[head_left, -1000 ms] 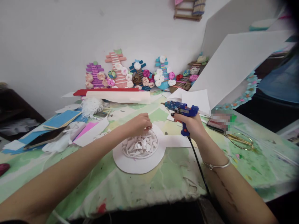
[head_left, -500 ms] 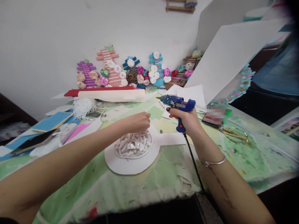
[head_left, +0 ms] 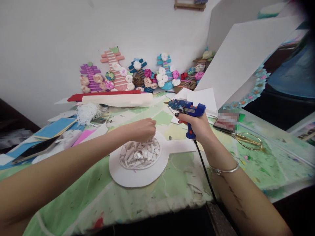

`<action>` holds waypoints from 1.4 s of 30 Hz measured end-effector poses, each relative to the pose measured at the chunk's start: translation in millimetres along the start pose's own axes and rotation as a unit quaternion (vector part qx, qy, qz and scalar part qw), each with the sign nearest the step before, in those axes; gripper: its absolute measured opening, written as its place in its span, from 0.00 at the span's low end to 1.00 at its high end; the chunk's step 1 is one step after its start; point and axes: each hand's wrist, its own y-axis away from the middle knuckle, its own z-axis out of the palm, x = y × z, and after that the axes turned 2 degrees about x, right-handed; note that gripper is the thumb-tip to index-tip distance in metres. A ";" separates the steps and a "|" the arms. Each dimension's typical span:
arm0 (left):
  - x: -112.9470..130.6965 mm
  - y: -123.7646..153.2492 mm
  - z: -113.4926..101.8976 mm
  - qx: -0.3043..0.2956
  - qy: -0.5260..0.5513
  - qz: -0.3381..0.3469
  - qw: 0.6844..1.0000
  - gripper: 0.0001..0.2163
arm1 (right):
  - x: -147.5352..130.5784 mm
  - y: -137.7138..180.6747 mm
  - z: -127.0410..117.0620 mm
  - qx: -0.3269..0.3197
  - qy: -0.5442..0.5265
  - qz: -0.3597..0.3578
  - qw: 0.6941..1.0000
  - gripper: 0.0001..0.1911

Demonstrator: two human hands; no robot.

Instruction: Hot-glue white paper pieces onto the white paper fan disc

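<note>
A blue hot glue gun (head_left: pixel 190 109) is gripped in my right hand (head_left: pixel 200 126), its nozzle pointing left above the table and its black cord hanging down. My left hand (head_left: pixel 145 129) is closed, fingers bent downward, over the far edge of a pile of white broken pieces (head_left: pixel 139 154). Whatever its fingertips pinch or press is hidden behind the hand. The pieces fill a round area on a white paddle-shaped board (head_left: pixel 140 178), whose handle (head_left: pixel 182 146) extends right below the glue gun.
Gold-handled scissors (head_left: pixel 248 141) and a phone (head_left: pixel 226 123) lie at the right. White string (head_left: pixel 88 113), blue sheets (head_left: pixel 55 127) and a rolled red-and-white sheet (head_left: pixel 118 99) lie left and back. Decorated guitar-shaped crafts (head_left: pixel 118 72) lean on the wall. A large white board (head_left: pixel 246 55) stands at the right.
My left hand has shifted very slightly left over the pile. The glue gun stays held at nearly the same place; the view has moved a little.
</note>
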 end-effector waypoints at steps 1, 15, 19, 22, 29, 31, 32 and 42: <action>0.6 2.5 -0.4 0.003 0.013 -0.006 1.000 0.09 | 0.2 0.0 0.0 0.001 0.000 0.002 1.000 0.08; 23.2 40.4 14.2 0.082 0.035 -0.085 0.992 0.12 | 42.0 9.3 37.5 0.022 -0.298 0.262 0.917 0.04; 23.8 46.4 23.8 0.090 0.064 -0.089 0.990 0.13 | 56.9 14.3 45.2 0.010 -0.317 0.277 0.907 0.04; 23.3 48.1 27.4 0.101 0.069 -0.092 0.988 0.14 | 60.3 15.8 46.1 0.003 -0.318 0.270 0.909 0.03; 27.9 47.8 22.1 0.102 0.051 -0.091 0.989 0.13 | 61.3 16.3 45.6 -0.012 -0.299 0.260 0.918 0.03; 28.9 47.6 20.8 0.105 0.051 -0.100 0.988 0.13 | 61.8 16.4 45.5 -0.014 -0.294 0.260 0.920 0.03; 29.0 47.6 20.7 0.102 0.054 -0.105 0.988 0.13 | 62.1 16.5 45.5 -0.015 -0.292 0.260 0.920 0.03; 27.4 43.5 22.6 0.077 0.086 -0.101 0.988 0.14 | 61.6 16.9 46.0 -0.027 -0.274 0.262 0.925 0.04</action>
